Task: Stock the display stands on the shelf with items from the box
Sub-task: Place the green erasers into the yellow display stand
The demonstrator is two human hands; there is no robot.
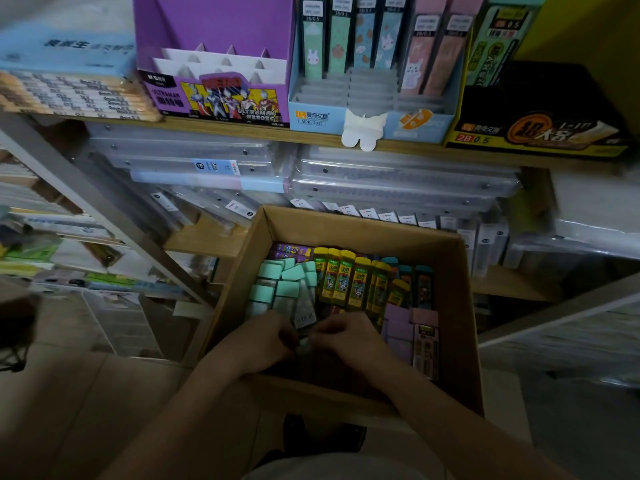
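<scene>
Step in hand: we judge we are picking one item out of the open brown cardboard box (pixel 460 306), which sits low in front of us, below the wooden shelf (pixel 242 128).
Left hand: the left hand (pixel 273 336) is inside the box, its fingers curled in and pinching a small clear plastic pack with a white label (pixel 304 318).
Right hand: the right hand (pixel 349 336) meets it from the other side, fingers curled onto the same pack. We cannot tell which hand bears the weight.
Doing it well: we should draw the pack straight up so the upright mint-green capped cases (pixel 287 282) beside it do not topple.
Destination: the purple cardboard display stand with white stepped slots (pixel 225 22) looks unfilled. The light-blue cardboard display stand (pixel 426 121) has bare grey tiers in front.
Materials: the pack is probably slick and rigid, so we should grip its edges. The yellow-capped printed tubes (pixel 341 278) stand packed tight. The flat lilac cases (pixel 398 323) lie near the right hand. The box walls are matte and stiff.
</scene>
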